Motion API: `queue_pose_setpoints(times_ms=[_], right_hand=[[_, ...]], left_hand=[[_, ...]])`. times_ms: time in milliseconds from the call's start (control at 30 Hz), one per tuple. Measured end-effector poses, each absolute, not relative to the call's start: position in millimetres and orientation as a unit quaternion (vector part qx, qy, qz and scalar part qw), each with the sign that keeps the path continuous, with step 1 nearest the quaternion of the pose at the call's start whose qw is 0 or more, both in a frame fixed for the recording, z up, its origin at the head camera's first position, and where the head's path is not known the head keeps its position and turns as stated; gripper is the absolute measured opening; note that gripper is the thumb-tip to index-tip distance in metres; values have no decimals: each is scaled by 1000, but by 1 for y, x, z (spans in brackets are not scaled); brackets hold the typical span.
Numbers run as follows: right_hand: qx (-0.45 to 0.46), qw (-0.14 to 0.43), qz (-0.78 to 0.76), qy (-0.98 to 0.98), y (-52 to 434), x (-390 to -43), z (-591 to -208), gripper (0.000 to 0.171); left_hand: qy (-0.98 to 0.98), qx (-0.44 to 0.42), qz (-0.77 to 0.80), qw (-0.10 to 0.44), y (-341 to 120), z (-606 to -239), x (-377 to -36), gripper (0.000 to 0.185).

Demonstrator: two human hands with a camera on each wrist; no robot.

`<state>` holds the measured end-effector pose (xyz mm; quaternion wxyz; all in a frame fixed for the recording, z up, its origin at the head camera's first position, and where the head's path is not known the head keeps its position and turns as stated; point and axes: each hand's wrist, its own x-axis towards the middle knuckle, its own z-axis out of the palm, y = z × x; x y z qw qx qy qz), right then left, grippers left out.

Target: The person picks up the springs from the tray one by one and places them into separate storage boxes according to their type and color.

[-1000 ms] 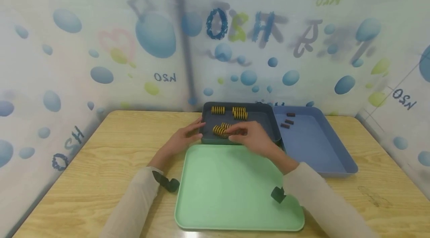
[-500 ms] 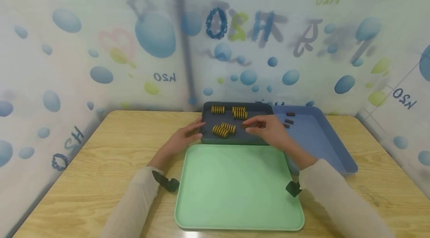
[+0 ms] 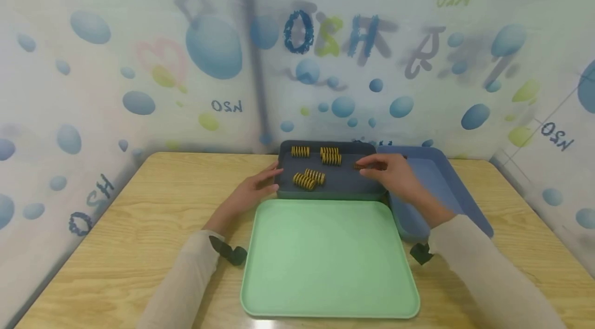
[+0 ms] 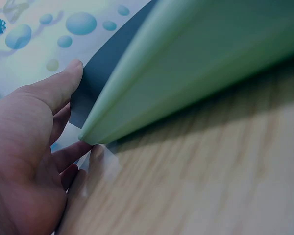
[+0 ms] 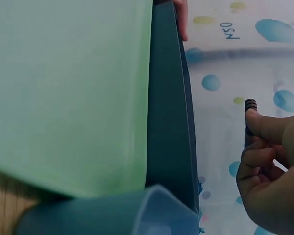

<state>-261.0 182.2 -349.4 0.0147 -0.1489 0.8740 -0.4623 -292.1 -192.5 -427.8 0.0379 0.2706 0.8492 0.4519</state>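
Note:
My right hand (image 3: 396, 176) pinches a small dark brown coil spring (image 3: 358, 166) between thumb and fingers, over the right side of the dark grey tray (image 3: 344, 187). The right wrist view shows the spring's ribbed end (image 5: 251, 104) sticking out past the thumb. My left hand (image 3: 251, 194) rests at the tray's left edge with fingers extended, holding nothing. Inside the tray lie several larger yellow-and-black coil springs: one at the back left (image 3: 300, 152), a pair at the back middle (image 3: 331, 156), and two crossing near the front (image 3: 304, 181).
A light green tray (image 3: 330, 256) lies in front of the dark one on the wooden table (image 3: 186, 179). To the right stands a blue tray (image 3: 439, 184), partly covered by my right hand and forearm. A patterned wall (image 3: 395, 86) rises close behind the trays.
My right hand has moved right with the brown spring, from beside the front yellow springs toward the blue tray. It now covers the small brown springs lying there. My left hand has stayed put.

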Motion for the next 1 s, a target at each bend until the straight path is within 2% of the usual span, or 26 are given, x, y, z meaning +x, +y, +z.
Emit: queue_pose_setpoints(times_ms=[367,667,1000], right_hand=[[-111,-1,-450,886,210,-271,-349,29],[-68,5,-457,887,239,-281,-353,36],[-34,7,-420,907,265,-290,-359,38]], left_hand=[[845,272,459,42,-192,-429,-292,51],[842,273,461,57,-186,-397,-271,49],[842,268,465,60,-186,-395,-269,49]])
